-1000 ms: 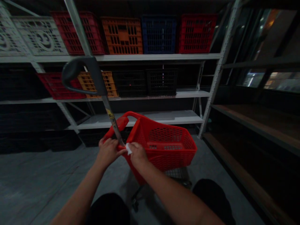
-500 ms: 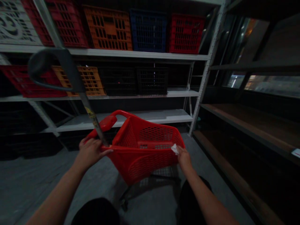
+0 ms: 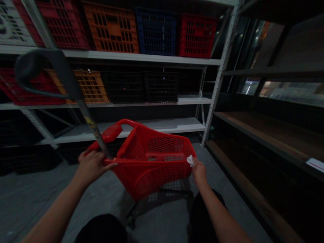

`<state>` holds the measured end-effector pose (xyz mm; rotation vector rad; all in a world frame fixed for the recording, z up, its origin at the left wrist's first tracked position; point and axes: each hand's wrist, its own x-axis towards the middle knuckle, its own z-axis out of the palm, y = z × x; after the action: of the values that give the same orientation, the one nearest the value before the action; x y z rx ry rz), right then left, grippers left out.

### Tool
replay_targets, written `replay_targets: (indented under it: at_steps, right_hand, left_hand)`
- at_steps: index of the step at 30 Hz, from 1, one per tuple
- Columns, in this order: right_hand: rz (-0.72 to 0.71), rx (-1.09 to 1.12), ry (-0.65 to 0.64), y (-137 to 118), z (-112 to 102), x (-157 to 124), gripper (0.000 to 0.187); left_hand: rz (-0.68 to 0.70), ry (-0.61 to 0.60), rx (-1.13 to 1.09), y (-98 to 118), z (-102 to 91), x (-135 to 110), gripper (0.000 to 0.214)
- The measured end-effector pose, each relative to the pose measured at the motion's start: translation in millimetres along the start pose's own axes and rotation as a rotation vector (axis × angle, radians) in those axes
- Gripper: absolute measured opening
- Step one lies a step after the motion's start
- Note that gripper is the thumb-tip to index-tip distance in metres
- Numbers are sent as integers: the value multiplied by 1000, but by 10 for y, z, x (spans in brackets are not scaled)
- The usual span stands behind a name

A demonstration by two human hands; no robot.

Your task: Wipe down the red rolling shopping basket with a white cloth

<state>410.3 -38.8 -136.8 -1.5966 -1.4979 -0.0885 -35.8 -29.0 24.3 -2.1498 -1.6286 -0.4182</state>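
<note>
A red plastic shopping cart (image 3: 154, 175) stands on the floor before me, its basket tilted in my view. My left hand (image 3: 92, 167) is wrapped over the cart's corner by the handle, thumb along the near rim. My right hand (image 3: 199, 171) pinches a crumpled white wipe (image 3: 190, 160), paper or cloth, against the front end of the near rim. Beside my left hand a metal pole (image 3: 87, 116) with a dark grey loop grip (image 3: 42, 72) rises from the rim, leaning up to the left. The fingertips of my left hand are partly hidden.
White metal shelving (image 3: 152, 58) stands behind the cart, bearing orange (image 3: 111, 28), blue (image 3: 156, 32), red (image 3: 197, 35) and black (image 3: 162, 87) crates. Brown shelves (image 3: 268, 131) run along the right, with a white label (image 3: 315, 164) on one edge. My knees flank the cart's near side.
My right hand and the wipe have slid slightly rightward along the rim, towards the cart's front end. My left hand keeps its place on the cart. The whole view has shifted a little.
</note>
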Motion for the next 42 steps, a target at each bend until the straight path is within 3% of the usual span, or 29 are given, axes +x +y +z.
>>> replay_targets:
  at_steps: [3, 8, 12, 14, 16, 19, 26, 30, 36, 42]
  right_hand:
    - [-18, 40, -58, -350, 153, -33, 55]
    - [-187, 186, -268, -1653, 655, -138, 54]
    - [-355, 290, -347, -2558, 858, -95, 50]
    - [-436, 315, -353, -2788, 895, -48, 47]
    - [-487, 308, -353, -2825, 902, -16, 44]
    - [-485, 252, -345, -2526, 842, -14, 46]
    - [-287, 66, -247, -1031, 438, -61, 56]
    - [-244, 16, -159, -390, 218, -28, 56]
    - [-98, -40, -71, 124, -19, 29, 53]
    - [38, 17, 9, 324, -160, 13, 48]
  left_hand:
    - [16, 19, -1, 24, -16, -11, 53]
    - [9, -10, 22, 55, -72, -24, 52]
    - [12, -20, 17, 75, -110, -37, 49]
    - [17, -8, 14, 90, -118, -40, 44]
    - [14, 24, 22, 111, -117, -39, 39]
    - [-22, 76, 35, 141, -105, -30, 39]
    - [-15, 74, 66, 135, -82, -18, 40]
    - [-11, 74, 65, 104, -63, -13, 39]
    - [-12, 105, 52, 118, -54, -15, 36]
    - [-16, 137, -6, 79, -32, -24, 37]
